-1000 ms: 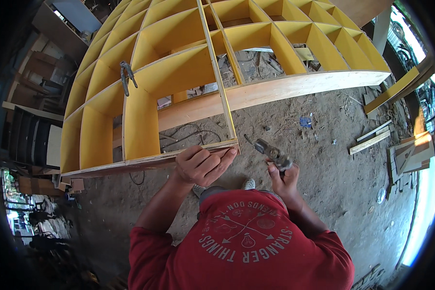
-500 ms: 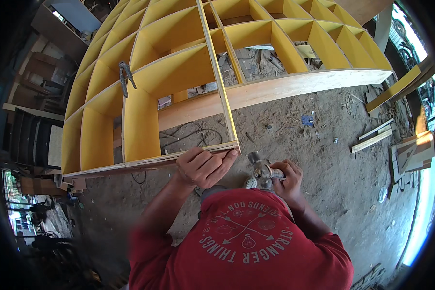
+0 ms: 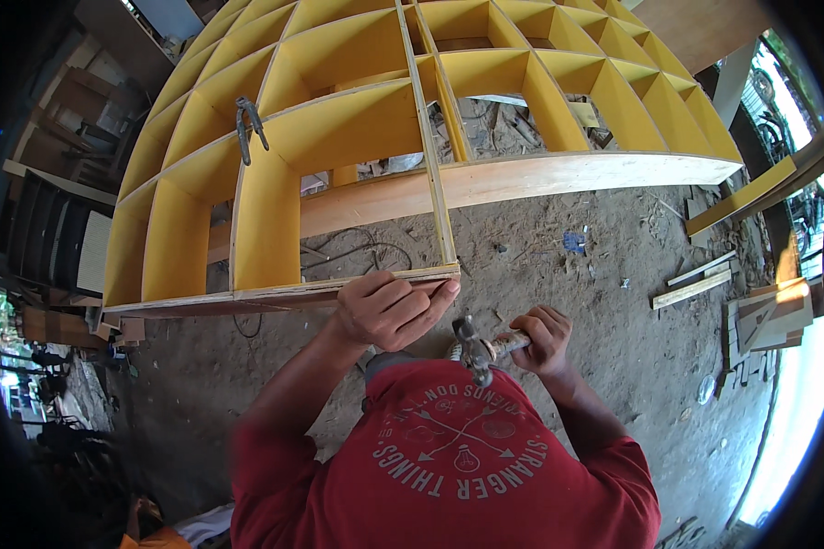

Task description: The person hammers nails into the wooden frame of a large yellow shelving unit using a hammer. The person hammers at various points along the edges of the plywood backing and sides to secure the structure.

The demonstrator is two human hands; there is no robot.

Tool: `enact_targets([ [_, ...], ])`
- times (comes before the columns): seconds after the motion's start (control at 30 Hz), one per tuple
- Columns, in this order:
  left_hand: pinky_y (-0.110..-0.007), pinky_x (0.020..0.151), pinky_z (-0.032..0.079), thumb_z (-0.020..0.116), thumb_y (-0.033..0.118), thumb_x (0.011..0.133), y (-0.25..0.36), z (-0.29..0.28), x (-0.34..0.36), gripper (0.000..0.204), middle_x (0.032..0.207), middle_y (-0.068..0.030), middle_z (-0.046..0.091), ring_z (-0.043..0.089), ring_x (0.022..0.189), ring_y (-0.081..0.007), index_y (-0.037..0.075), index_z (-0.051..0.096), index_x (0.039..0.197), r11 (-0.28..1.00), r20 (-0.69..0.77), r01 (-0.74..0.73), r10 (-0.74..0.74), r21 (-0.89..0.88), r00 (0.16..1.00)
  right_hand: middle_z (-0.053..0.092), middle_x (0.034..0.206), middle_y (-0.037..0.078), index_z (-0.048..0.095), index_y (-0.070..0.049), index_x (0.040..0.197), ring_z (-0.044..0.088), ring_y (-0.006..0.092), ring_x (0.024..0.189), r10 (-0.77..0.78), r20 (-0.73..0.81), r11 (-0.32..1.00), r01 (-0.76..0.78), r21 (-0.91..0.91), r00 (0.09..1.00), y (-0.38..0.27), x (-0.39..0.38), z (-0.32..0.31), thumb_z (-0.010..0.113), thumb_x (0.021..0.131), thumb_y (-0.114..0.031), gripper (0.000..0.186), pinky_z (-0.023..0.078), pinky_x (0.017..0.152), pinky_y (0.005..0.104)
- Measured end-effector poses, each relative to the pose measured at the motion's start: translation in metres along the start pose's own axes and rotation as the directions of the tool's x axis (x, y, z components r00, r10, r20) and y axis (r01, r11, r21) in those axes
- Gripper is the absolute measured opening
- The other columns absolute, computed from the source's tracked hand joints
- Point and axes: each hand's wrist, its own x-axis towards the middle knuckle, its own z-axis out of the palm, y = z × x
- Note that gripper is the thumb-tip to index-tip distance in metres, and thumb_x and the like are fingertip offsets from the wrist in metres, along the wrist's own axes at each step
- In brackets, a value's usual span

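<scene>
A large yellow wooden grid frame (image 3: 357,119) with open square cells spreads out ahead of me. At its near corner, my left hand (image 3: 389,309) is closed on a plywood strip (image 3: 293,291) along the near edge. The thumb and curled fingers lie at the strip's right end, and the palm side is hidden. My right hand (image 3: 543,337) grips the handle of a hammer (image 3: 475,348). The hammer's metal head hangs just right of and below that corner, apart from the frame and in front of my shirt.
A dark metal clamp (image 3: 247,133) sits on one of the frame's dividers. Loose wood strips (image 3: 694,285) and stacked board offcuts (image 3: 778,316) lie on the dirt floor (image 3: 613,384) to the right. A thin dark cable (image 3: 366,247) curls under the frame.
The hammer has swung slightly left and lower, its head turning toward my body. My left hand stays at the corner. The whole view has shifted a little.
</scene>
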Motion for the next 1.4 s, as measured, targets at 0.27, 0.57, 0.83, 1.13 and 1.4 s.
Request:
enact_targets([
  [0.27, -0.026, 0.051, 0.030, 0.088, 0.018, 0.080, -0.002, 0.000, 0.001, 0.026, 0.065, 0.0069, 0.030, 0.036, 0.057, -0.0075, 0.018, 0.081, 0.106, 1.000, 0.015, 0.000, 0.000, 0.001, 1.000, 0.049, 0.063, 0.002, 0.053, -0.012, 0.085, 0.053, 0.0207, 0.051, -0.267, -0.119, 0.963, 0.261, -0.060, 0.956, 0.012, 0.013, 0.008, 0.089, 0.075, -0.035, 0.044, 0.039, 0.045, 0.0348],
  [0.57, -0.025, 0.052, 0.033, 0.087, 0.018, 0.078, -0.003, -0.002, 0.004, 0.030, 0.066, 0.0058, 0.030, 0.038, 0.057, -0.0083, 0.017, 0.081, 0.107, 1.000, 0.027, 0.016, -0.016, -0.025, 1.000, 0.050, 0.064, 0.002, 0.053, -0.011, 0.084, 0.053, 0.0207, 0.052, -0.336, -0.140, 0.938, 0.318, -0.134, 0.931, 0.013, 0.027, 0.003, 0.090, 0.075, -0.027, 0.042, 0.040, 0.045, 0.0347],
  [0.83, -0.025, 0.051, 0.035, 0.086, 0.016, 0.078, -0.005, -0.003, 0.005, 0.030, 0.066, 0.0057, 0.031, 0.040, 0.058, -0.0081, 0.017, 0.081, 0.107, 0.998, 0.058, 0.035, -0.033, -0.050, 0.998, 0.052, 0.069, 0.001, 0.053, -0.013, 0.083, 0.055, 0.0185, 0.055, -0.376, -0.119, 0.907, 0.338, -0.253, 0.919, 0.017, 0.032, -0.001, 0.092, 0.073, -0.028, 0.043, 0.042, 0.048, 0.0331],
  [1.13, -0.025, 0.051, 0.037, 0.089, 0.018, 0.075, -0.005, -0.004, 0.006, 0.031, 0.067, 0.0056, 0.031, 0.041, 0.059, -0.0086, 0.018, 0.081, 0.104, 0.997, 0.066, 0.043, -0.039, -0.061, 0.997, 0.053, 0.071, -0.001, 0.052, -0.014, 0.081, 0.056, 0.0193, 0.057, -0.301, -0.111, 0.886, 0.235, -0.400, 0.947, 0.006, 0.040, -0.004, 0.092, 0.074, -0.026, 0.042, 0.042, 0.049, 0.0335],
  [1.4, -0.026, 0.053, 0.039, 0.086, 0.018, 0.075, -0.004, -0.008, 0.008, 0.033, 0.070, 0.0054, 0.035, 0.043, 0.061, -0.0094, 0.019, 0.082, 0.107, 0.992, 0.087, 0.070, -0.061, -0.101, 0.994, 0.051, 0.070, -0.001, 0.051, -0.015, 0.080, 0.054, 0.0181, 0.056, -0.318, -0.041, 0.880, 0.279, -0.384, 0.947, 0.002, 0.036, -0.011, 0.090, 0.078, -0.024, 0.040, 0.041, 0.049, 0.0323],
])
